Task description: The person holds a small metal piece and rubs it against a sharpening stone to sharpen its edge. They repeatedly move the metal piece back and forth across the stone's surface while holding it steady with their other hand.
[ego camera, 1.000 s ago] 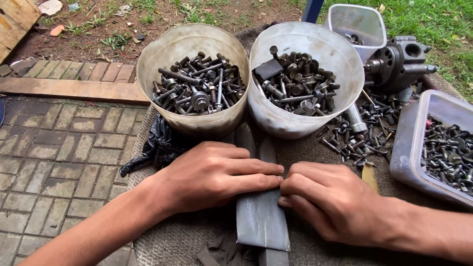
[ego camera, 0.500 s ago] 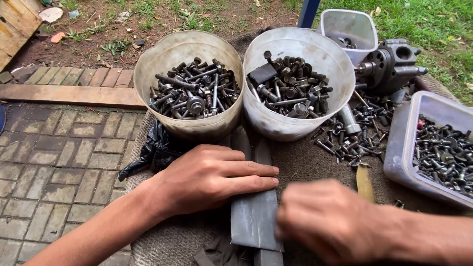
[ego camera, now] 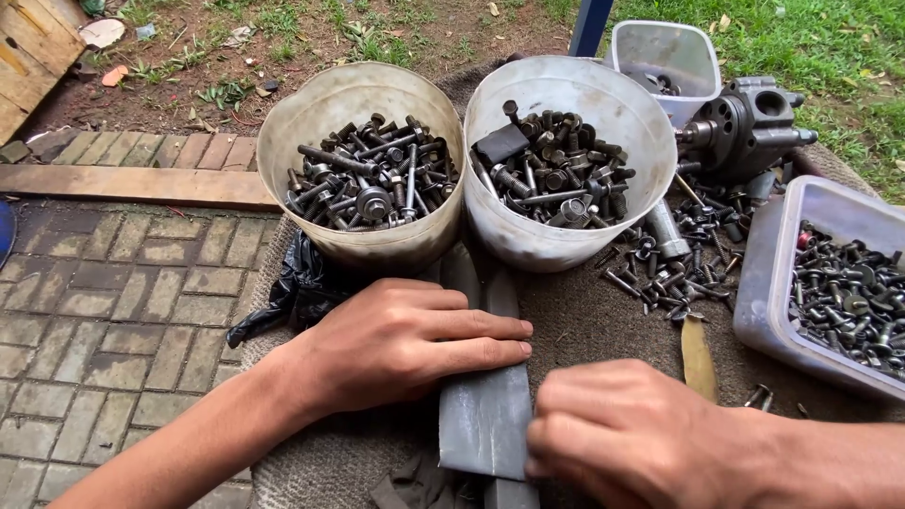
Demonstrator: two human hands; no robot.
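My left hand (ego camera: 401, 344) lies flat and open, palm down, its fingers stretched across the grey strip (ego camera: 483, 415), a flat, dull band that runs away from me over the brown mat (ego camera: 584, 325). My right hand (ego camera: 627, 438) sits at the near end of the grey strip, fingers curled in, knuckles up, pinching its right edge; what the fingertips do underneath I cannot tell.

Past the far end of the grey strip stand two round tubs side by side, touching. The beige tub (ego camera: 358, 155), left of the strip's line, holds bolts and washers; the white tub (ego camera: 561, 160), just right of it, holds bolts, nuts and a dark block.

Left of the grey strip, beside my left wrist, a black plastic bag (ego camera: 287, 297) is crumpled at the mat's edge. Right of the strip, loose bolts (ego camera: 674, 273) lie scattered, with a clear tray of screws (ego camera: 839, 283) beyond them, a metal pump body (ego camera: 745, 127) farther off, and a yellowish blade-like piece (ego camera: 698, 358) close to my right hand.
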